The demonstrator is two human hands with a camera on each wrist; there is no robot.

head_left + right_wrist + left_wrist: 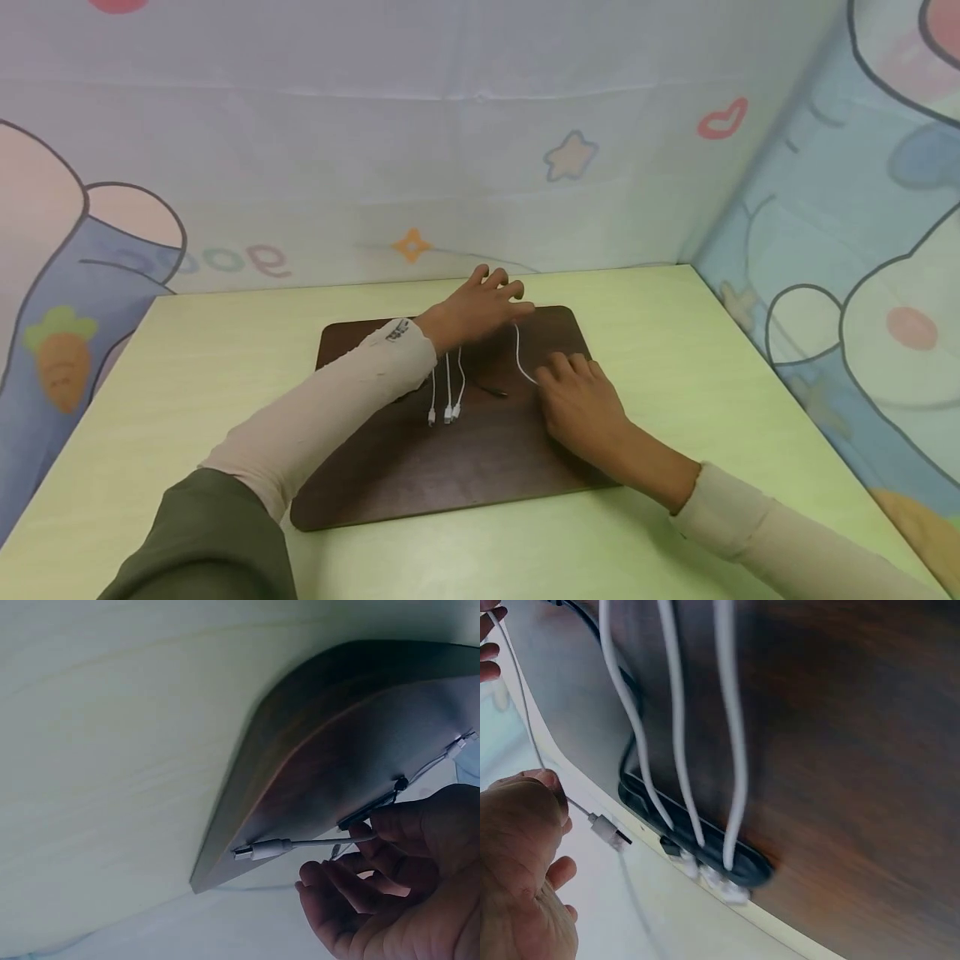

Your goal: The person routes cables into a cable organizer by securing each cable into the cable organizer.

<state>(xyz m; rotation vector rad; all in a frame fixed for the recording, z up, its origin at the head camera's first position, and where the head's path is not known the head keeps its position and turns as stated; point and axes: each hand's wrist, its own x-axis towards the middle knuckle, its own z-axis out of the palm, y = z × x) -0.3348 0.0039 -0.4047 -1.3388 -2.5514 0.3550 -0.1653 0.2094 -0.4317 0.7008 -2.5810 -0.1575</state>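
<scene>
A white USB cable [519,354] runs between my two hands over the dark brown board [480,475]. In the left wrist view my left hand [517,847] pinches it close to its USB plug [609,831], which sticks out beyond the fingertips. My right hand [412,870] pinches the cable near the other end, whose white plug [262,850] points away from the fingers. Below my left hand, a black cable holder [697,829] lies at the board's far edge. Three white cables [679,727] and a black cable [628,697] run through it.
White plugs [448,414] and a black plug [491,390] lie on the middle of the board. The board rests on a pale yellow table [150,433]. Printed cloth walls [480,167] stand behind the table and at the right.
</scene>
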